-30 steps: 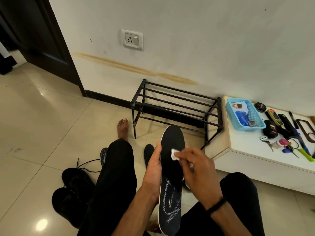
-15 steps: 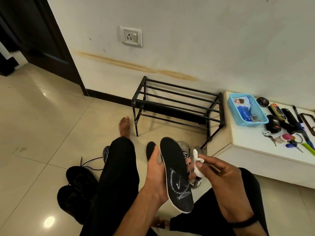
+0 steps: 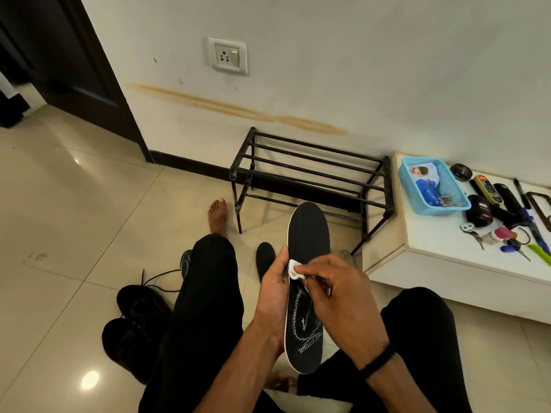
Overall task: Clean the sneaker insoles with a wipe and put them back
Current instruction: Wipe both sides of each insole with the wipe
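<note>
Pinching the wipe [image 3: 294, 269] in my right hand [image 3: 340, 296], I'm gripping the insole [image 3: 308, 234] edgewise in my left hand [image 3: 272, 290]; pressing hard could buckle it loose.

Insole [image 3: 308, 234] at frame centre, held between left hand [image 3: 272, 289] and right hand [image 3: 343, 296]; wipe [image 3: 293, 269] on insole's left edge; rack [image 3: 310, 177] behind, against wall; counter [image 3: 441, 257] at right, basket [image 3: 432, 186] on it; sneakers [image 3: 134, 320] on floor, lower left.
</note>
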